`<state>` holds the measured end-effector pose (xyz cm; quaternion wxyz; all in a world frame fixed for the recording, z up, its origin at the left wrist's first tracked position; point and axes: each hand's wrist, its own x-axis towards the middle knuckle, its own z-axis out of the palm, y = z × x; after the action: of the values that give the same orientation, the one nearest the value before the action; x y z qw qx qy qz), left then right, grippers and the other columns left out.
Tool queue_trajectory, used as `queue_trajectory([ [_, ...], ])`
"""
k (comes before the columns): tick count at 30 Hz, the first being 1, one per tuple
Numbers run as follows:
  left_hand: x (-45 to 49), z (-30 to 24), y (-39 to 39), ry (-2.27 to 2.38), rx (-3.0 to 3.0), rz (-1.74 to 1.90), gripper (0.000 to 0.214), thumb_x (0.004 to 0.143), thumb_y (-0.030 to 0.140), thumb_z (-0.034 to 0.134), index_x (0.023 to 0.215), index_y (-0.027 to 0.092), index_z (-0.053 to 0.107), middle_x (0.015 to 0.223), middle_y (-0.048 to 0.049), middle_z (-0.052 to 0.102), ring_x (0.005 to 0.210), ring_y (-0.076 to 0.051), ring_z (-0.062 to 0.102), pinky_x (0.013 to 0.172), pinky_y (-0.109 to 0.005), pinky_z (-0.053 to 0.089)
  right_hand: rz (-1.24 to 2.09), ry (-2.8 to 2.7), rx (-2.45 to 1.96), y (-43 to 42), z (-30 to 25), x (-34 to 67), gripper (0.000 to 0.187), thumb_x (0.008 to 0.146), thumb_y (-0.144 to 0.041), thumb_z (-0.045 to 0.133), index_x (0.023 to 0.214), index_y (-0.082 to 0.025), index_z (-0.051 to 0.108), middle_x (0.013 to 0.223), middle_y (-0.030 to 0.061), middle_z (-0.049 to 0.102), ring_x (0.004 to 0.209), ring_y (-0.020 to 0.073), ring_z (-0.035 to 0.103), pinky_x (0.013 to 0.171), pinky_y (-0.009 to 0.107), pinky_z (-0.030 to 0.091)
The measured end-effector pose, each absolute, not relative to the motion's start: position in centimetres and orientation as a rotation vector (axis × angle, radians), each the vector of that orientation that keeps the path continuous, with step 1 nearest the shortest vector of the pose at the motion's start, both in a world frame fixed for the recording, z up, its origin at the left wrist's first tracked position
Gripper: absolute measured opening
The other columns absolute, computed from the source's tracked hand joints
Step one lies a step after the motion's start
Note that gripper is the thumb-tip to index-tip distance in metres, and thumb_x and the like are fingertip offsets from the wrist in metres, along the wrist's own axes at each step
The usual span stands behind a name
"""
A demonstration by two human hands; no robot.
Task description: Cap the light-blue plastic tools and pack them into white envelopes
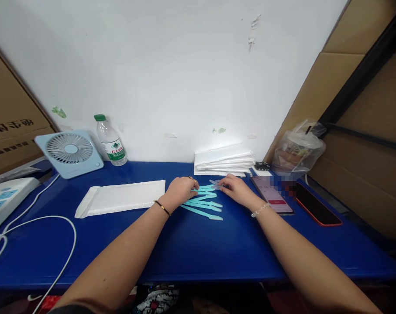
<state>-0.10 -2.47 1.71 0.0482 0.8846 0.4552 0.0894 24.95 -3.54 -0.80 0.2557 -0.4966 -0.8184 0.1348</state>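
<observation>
Several thin light-blue plastic sticks (202,204) lie fanned out on the blue table (191,248), near its back. My left hand (180,191) rests with curled fingers on the left ends of the upper sticks. My right hand (236,189) is closed in a pinch on the right end of the topmost stick. A white padded envelope (122,198) lies flat just left of my left hand.
A stack of white envelopes (224,160) sits against the wall behind the sticks. Two phones (272,195) (317,210) lie at the right by a plastic bag (299,150). A small fan (69,152), water bottle (111,141), power strip (4,198) and white cables (37,226) occupy the left.
</observation>
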Motion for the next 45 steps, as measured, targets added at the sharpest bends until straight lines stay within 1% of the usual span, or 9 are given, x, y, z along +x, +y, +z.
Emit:
queue_trajectory([
  [4, -0.1, 1.5, -2.4, 1.42, 2.69, 0.227, 0.014, 0.075, 0.03, 0.064, 0.085, 0.022, 0.068, 0.093, -0.0022, 0.069, 0.084, -0.019, 0.062, 0.069, -0.024, 0.042, 0.364, -2.247, -1.43, -3.4, -1.1, 25.1, 0.005, 0.08, -0.022, 0.059, 0.081, -0.018, 0.063, 0.089, 0.0049, 0.055, 0.078, 0.0168, 0.055, 0.073, 0.029, 0.044],
  [8, -0.2, 1.3, -2.4, 1.436, 2.634, 0.215, 0.012, 0.075, 0.03, 0.062, 0.082, 0.021, 0.066, 0.091, -0.0027, 0.068, 0.081, -0.018, 0.062, 0.066, -0.024, 0.041, 0.453, -2.223, -1.509, -3.6, -1.3, 25.9, 0.007, 0.078, -0.025, 0.061, 0.077, -0.018, 0.061, 0.086, 0.0041, 0.056, 0.074, 0.0159, 0.054, 0.068, 0.028, 0.043],
  [15, -0.5, 1.2, -2.2, 1.394, 2.522, 0.243, 0.012, 0.074, 0.032, 0.062, 0.079, 0.021, 0.064, 0.087, -0.0011, 0.066, 0.078, -0.016, 0.06, 0.062, -0.023, 0.04, 0.597, -2.193, -1.497, -4.3, -0.7, 25.8, 0.003, 0.078, -0.022, 0.06, 0.077, -0.019, 0.059, 0.076, 0.0023, 0.062, 0.068, 0.0149, 0.056, 0.06, 0.025, 0.041],
  [21, -0.8, 1.7, -2.1, 1.383, 2.449, 0.35, 0.015, 0.079, 0.034, 0.056, 0.083, 0.021, 0.061, 0.081, -0.0002, 0.066, 0.074, -0.015, 0.06, 0.058, -0.022, 0.038, 0.837, -1.942, -1.37, -4.5, -0.1, 25.3, 0.017, 0.081, -0.034, 0.059, 0.085, -0.018, 0.06, 0.067, 0.0012, 0.063, 0.059, 0.0132, 0.058, 0.056, 0.024, 0.045],
  [24, -0.8, 1.9, -2.2, 1.41, 2.435, 0.397, 0.016, 0.08, 0.035, 0.055, 0.086, 0.021, 0.06, 0.083, -0.0001, 0.067, 0.074, -0.015, 0.06, 0.056, -0.022, 0.038, 0.922, -1.757, -1.348, -4.5, 0.4, 25.2, 0.026, 0.076, -0.04, 0.065, 0.087, -0.016, 0.064, 0.065, 0.0019, 0.065, 0.058, 0.0133, 0.058, 0.057, 0.026, 0.048],
  [28, -0.8, 2.1, -2.3, 1.424, 2.426, 0.398, 0.016, 0.081, 0.035, 0.055, 0.088, 0.022, 0.06, 0.085, -0.0009, 0.067, 0.077, -0.015, 0.061, 0.057, -0.022, 0.039, 1.158, -1.576, -1.245, -4.7, 0.8, 25.2, 0.038, 0.069, -0.047, 0.072, 0.087, -0.014, 0.065, 0.072, 0.0058, 0.069, 0.065, 0.0159, 0.064, 0.061, 0.029, 0.053],
  [32, -0.7, 2.2, -2.3, 1.418, 2.419, 0.397, 0.017, 0.08, 0.035, 0.055, 0.088, 0.021, 0.06, 0.086, -0.0011, 0.068, 0.078, -0.016, 0.061, 0.058, -0.022, 0.039, 1.134, -1.571, -1.223, -4.7, 0.7, 24.9, 0.041, 0.07, -0.052, 0.069, 0.077, -0.013, 0.063, 0.068, 0.0055, 0.068, 0.057, 0.0131, 0.063, 0.055, 0.026, 0.052],
  [38, -0.6, 2.0, -2.1, 1.403, 2.408, 0.413, 0.014, 0.079, 0.035, 0.057, 0.085, 0.022, 0.06, 0.082, 0.0013, 0.067, 0.075, -0.015, 0.061, 0.058, -0.022, 0.039, 1.124, -1.614, -1.143, -4.7, 0.3, 24.6, 0.037, 0.074, -0.05, 0.068, 0.082, -0.014, 0.064, 0.073, 0.0049, 0.068, 0.062, 0.0135, 0.064, 0.057, 0.026, 0.052],
  [45, -0.5, 2.1, -2.2, 1.382, 2.367, 0.439, 0.016, 0.078, 0.036, 0.057, 0.084, 0.021, 0.061, 0.082, 0.0003, 0.068, 0.074, -0.015, 0.06, 0.058, -0.022, 0.04, 1.113, -1.626, -1.132, -4.8, 0.4, 24.3, 0.036, 0.074, -0.049, 0.067, 0.082, -0.014, 0.065, 0.074, 0.0055, 0.068, 0.063, 0.0143, 0.064, 0.058, 0.026, 0.052],
])
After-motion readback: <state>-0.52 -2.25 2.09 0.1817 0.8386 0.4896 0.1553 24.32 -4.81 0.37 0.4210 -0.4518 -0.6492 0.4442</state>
